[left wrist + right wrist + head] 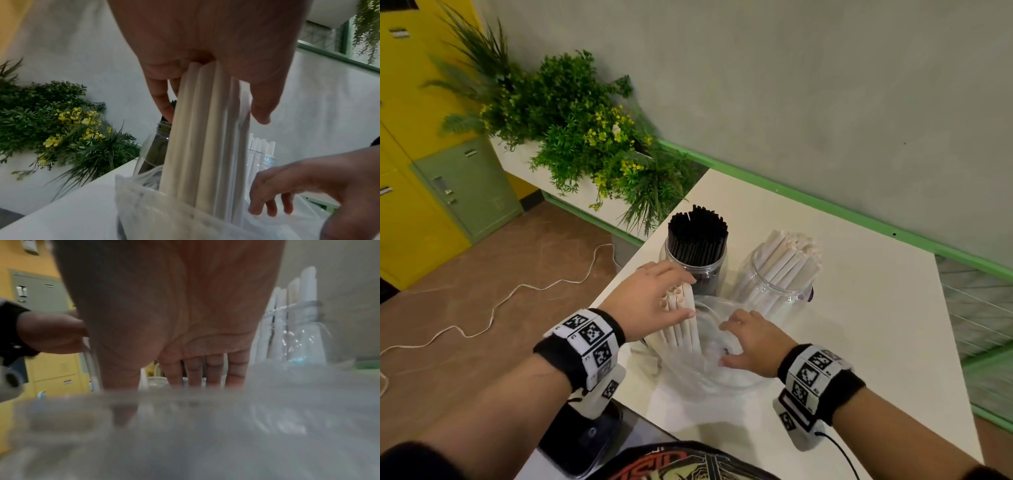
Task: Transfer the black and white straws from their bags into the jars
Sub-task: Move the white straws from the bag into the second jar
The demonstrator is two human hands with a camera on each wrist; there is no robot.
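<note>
Left hand [650, 301]: fingers and thumb wrapped round a bunch of white straws [683, 325].
Straws: nearly upright, tops under the palm, lower ends inside the clear bag [709, 373].
Right hand [751, 342]: fingers relaxed, resting on the bag.
Jars: black-straw jar [697, 263] and white-straw jar [779, 281] just behind.

The left hand [654, 301] reaches forward, its thumb and fingers [162, 100] curled round a bundle of white straws [683, 322] just below their tops. The right hand [751, 342] lies palm down beside that grip, fingers [265, 198] loosely spread, resting on the clear bag [709, 373]. Both wrists wear marker bands.
</note>
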